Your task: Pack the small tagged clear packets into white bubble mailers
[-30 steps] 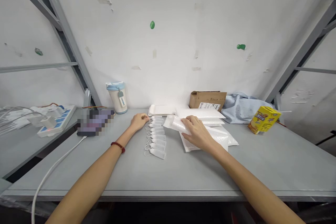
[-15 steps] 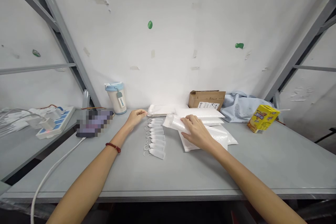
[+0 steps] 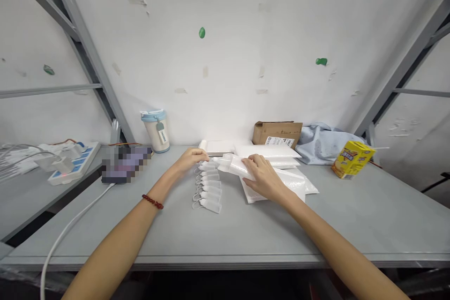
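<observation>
My left hand [image 3: 191, 157] pinches the corded end of a small white tag [image 3: 218, 161]. The tag's far end reaches the mouth of a clear bubble-wrap pouch [image 3: 237, 166]; how deep it sits inside I cannot tell. Fingers and thumb of my right hand [image 3: 264, 176] grip that pouch from the right. Below my left hand, several more white tags [image 3: 211, 193] with thin cord loops lie in a column on the grey table [image 3: 197, 239]. White bubble mailers [image 3: 293, 180] lie under and beside my right hand.
Behind the hands lie a flat white stack [image 3: 220, 146] and a brown cardboard box [image 3: 277, 130]. A tumbler [image 3: 155, 131], a blurred-out phone [image 3: 126, 165] and a power strip [image 3: 75, 164] are on the left. A yellow drink carton [image 3: 352, 159] and pale blue cloth [image 3: 319, 143] stand right.
My left hand has moved right, bringing the top tag's end to the pouch mouth. My right hand and the pouch have hardly moved.
</observation>
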Demonstrator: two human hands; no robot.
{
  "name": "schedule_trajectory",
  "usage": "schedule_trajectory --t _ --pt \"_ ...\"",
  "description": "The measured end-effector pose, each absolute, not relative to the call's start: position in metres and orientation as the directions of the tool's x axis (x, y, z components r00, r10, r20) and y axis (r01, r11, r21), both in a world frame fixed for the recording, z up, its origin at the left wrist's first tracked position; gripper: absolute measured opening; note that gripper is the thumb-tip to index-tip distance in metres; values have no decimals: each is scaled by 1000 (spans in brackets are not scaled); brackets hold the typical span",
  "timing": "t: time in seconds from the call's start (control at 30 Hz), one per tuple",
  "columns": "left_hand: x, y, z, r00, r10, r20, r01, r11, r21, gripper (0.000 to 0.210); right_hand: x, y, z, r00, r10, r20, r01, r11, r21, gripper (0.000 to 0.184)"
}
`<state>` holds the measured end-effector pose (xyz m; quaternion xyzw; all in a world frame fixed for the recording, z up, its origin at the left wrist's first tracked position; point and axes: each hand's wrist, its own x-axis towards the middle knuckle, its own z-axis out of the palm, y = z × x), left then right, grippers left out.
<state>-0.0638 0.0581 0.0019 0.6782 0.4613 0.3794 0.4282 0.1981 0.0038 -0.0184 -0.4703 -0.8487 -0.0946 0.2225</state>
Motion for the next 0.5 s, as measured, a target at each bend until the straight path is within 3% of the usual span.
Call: schedule_trajectory --t 0.5 --pt "-19 33 -11 452 842 293 470 -504 725 22 189 -3 -20 -538 673 508 773 634 -22 40"
